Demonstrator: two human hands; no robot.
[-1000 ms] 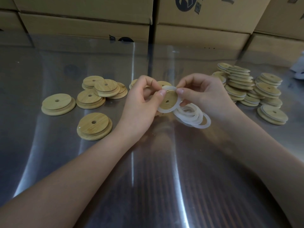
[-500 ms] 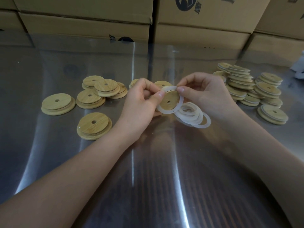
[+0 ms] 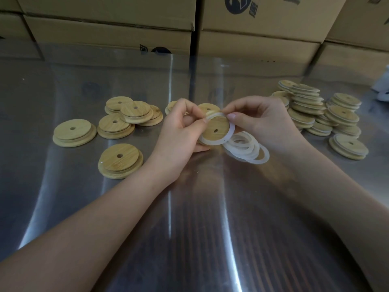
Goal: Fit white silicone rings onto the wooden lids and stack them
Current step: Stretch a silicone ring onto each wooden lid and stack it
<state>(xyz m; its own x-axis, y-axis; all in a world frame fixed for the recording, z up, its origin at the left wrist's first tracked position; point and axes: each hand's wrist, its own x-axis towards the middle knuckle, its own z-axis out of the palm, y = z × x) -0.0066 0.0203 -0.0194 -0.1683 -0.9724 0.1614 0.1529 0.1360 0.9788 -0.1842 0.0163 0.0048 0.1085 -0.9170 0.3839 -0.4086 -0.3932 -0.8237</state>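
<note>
My left hand (image 3: pixel 181 131) holds a round wooden lid (image 3: pixel 214 129) with a centre hole, tilted up toward me above the table. A white silicone ring (image 3: pixel 231 131) lies around the lid's raised step. My right hand (image 3: pixel 259 121) pinches the ring at the lid's top edge with thumb and forefinger. Just below and right of the lid lies a small pile of loose white rings (image 3: pixel 247 148). Bare wooden lids (image 3: pixel 116 125) are scattered on the left. Stacks of lids with rings fitted (image 3: pixel 307 104) stand on the right.
The work surface is a shiny metal table (image 3: pixel 189 218). Cardboard boxes (image 3: pixel 252 45) form a wall along its far edge. A single lid (image 3: pixel 120 160) lies nearest me on the left. Something white (image 3: pixel 382 89) sits at the far right edge.
The ring has been worked further round the lid and now sits around most of its step. Both hands stay in the same place, fingers shifting along the lid's top edge.
</note>
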